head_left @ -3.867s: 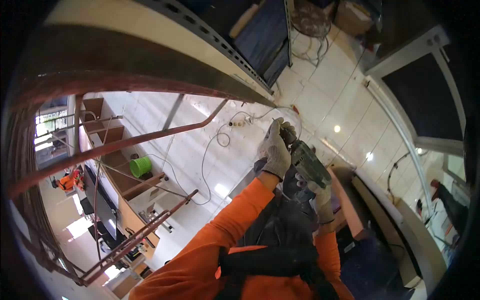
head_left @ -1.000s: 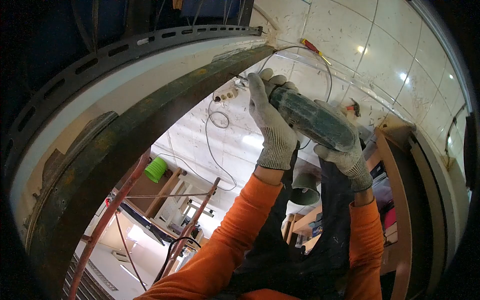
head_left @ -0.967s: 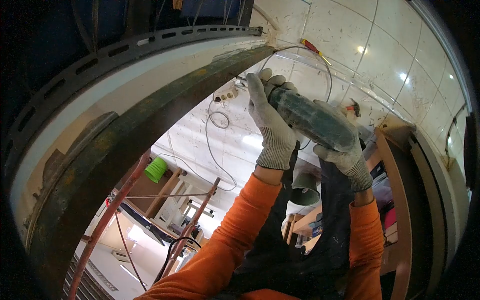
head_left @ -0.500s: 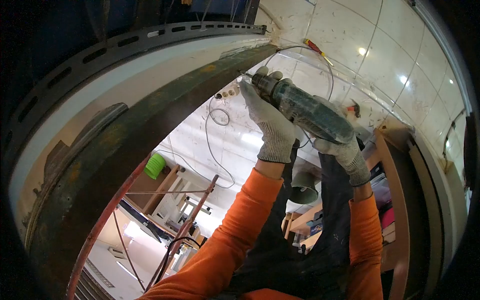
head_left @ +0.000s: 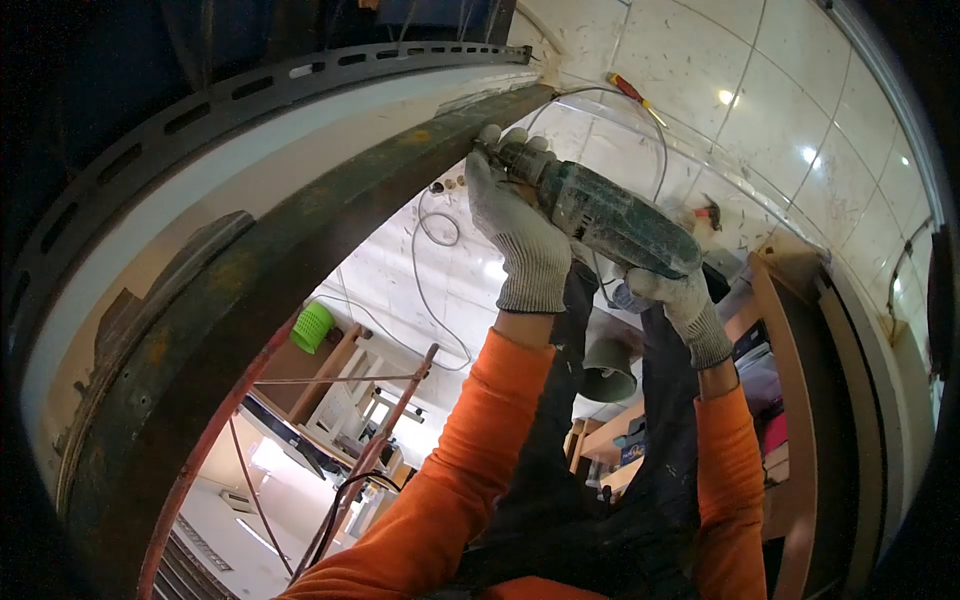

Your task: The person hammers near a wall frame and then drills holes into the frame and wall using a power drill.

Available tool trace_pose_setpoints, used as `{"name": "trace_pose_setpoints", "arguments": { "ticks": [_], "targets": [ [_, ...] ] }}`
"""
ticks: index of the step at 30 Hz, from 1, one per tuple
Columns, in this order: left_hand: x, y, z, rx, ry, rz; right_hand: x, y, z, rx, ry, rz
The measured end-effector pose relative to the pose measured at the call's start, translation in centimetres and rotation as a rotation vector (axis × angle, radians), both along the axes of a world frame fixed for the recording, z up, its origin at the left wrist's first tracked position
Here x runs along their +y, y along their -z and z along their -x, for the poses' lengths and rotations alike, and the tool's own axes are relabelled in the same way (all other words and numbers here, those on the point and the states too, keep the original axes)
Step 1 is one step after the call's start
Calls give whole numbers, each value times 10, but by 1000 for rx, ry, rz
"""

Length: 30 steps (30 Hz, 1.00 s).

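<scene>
A dusty dark green power drill (head_left: 625, 220) points up and left at a rusty steel beam (head_left: 330, 205). My left hand (head_left: 520, 225), in a grey-white knit glove, closes round its front end by the chuck (head_left: 522, 160), close against the beam's edge. Those fingers hide the bit's tip, so I cannot tell whether it touches the steel. My right hand (head_left: 675, 300), gloved as well, grips the rear of the drill near the handle, which is partly hidden.
A red-and-yellow screwdriver (head_left: 632, 92) lies at the upper right, and a hammer (head_left: 708, 214) lies right of the drill. A grey bucket (head_left: 608, 370) stands below. Reddish scaffold poles (head_left: 400, 405), a green basket (head_left: 311, 328) and loose cable (head_left: 418, 260) show lower left.
My left hand has shifted slightly left and up, and its fingers now cover the bit that showed before. The drill has moved a little left with it.
</scene>
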State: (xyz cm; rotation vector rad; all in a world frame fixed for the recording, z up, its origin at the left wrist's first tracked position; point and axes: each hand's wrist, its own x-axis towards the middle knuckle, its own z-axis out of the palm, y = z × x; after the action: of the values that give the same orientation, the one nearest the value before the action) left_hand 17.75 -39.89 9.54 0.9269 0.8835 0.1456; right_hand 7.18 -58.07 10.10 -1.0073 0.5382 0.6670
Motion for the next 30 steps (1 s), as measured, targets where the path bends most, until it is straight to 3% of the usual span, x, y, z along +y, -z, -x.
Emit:
{"name": "trace_pose_setpoints", "arguments": {
  "ticks": [4, 10, 15, 21, 30],
  "targets": [
    [3, 6, 0, -35, -8, 17, -5, 3, 5, 52, -47, 16],
    [0, 2, -1, -12, -15, 1, 3, 2, 5, -90, 83, -4],
    [1, 2, -1, 27, -16, -45, 2, 5, 11, 20, 6, 3],
    [6, 11, 4, -39, 19, -20, 1, 23, 23, 70, 7, -214],
    [5, 12, 10, -14, 57, -122, 18, 23, 26, 35, 241, -456]
  ]
}}
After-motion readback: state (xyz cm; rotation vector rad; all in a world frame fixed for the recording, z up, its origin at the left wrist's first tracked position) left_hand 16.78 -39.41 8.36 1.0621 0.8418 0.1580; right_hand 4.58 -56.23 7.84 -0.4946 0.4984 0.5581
